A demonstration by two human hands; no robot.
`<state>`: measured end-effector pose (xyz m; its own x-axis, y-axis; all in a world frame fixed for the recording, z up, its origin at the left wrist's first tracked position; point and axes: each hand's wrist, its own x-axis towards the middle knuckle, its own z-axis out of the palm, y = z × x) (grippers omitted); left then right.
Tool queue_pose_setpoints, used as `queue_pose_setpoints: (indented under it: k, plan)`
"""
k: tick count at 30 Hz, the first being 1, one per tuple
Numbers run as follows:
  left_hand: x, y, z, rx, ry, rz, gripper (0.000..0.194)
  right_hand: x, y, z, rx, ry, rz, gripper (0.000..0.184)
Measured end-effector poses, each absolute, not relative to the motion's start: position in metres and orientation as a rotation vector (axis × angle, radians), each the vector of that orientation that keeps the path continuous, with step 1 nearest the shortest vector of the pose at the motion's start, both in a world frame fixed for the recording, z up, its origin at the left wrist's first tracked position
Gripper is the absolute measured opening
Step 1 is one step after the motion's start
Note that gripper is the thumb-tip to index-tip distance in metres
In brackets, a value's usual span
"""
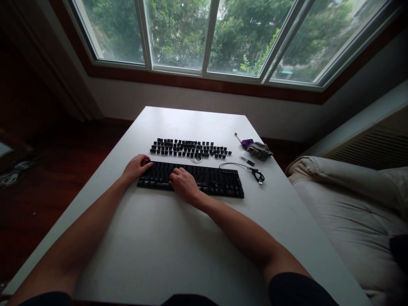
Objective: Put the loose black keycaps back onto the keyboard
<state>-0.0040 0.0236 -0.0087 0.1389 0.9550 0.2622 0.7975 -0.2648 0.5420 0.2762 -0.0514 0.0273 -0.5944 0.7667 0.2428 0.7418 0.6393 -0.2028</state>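
A black keyboard (204,179) lies on the white table, its front row of keycaps in place and darker rows behind. At its upper left corner my left hand (137,168) grips the edge, thumb on top and fingers bent around the back. My right hand (185,182) rests over the middle of the keys with its fingers bent and close together; whatever is under the fingertips is hidden. Behind the keyboard, loose black keycaps (191,147) stand in several rows. A ring-shaped wire tool (196,160) lies between them and the keyboard.
Right of the keyboard lies its bundled USB cable (256,175). Beyond it are a small dark-handled tool (247,160), a grey cloth (259,151) with a purple part, and a thin brush-like stick (237,137). A cushioned seat (344,199) stands along the table's right side.
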Motion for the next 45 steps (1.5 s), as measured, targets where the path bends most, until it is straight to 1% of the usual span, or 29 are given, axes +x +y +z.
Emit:
queue_pose_setpoints:
  k: [14,22,27,30,34,45]
  plan:
    - [-0.006,0.026,-0.011,2.167,1.693,0.826,0.034,0.277,-0.054,0.019,-1.143,-2.52,0.061,0.009]
    - [-0.005,0.025,-0.011,2.158,1.681,0.837,0.033,0.278,-0.054,0.016,-1.183,-2.462,0.158,0.011]
    - [-0.005,0.025,-0.01,2.164,1.679,0.834,0.033,0.277,-0.057,0.02,-1.208,-2.477,0.163,0.019]
    - [-0.005,0.024,-0.009,2.164,1.68,0.828,0.033,0.276,-0.06,0.022,-1.24,-2.498,0.106,0.022]
    - [-0.004,0.024,-0.008,2.165,1.693,0.818,0.034,0.274,-0.061,0.023,-1.26,-2.529,0.072,0.021]
    - [-0.005,0.024,-0.01,2.161,1.701,0.811,0.033,0.274,-0.056,0.02,-1.255,-2.444,0.192,0.011]
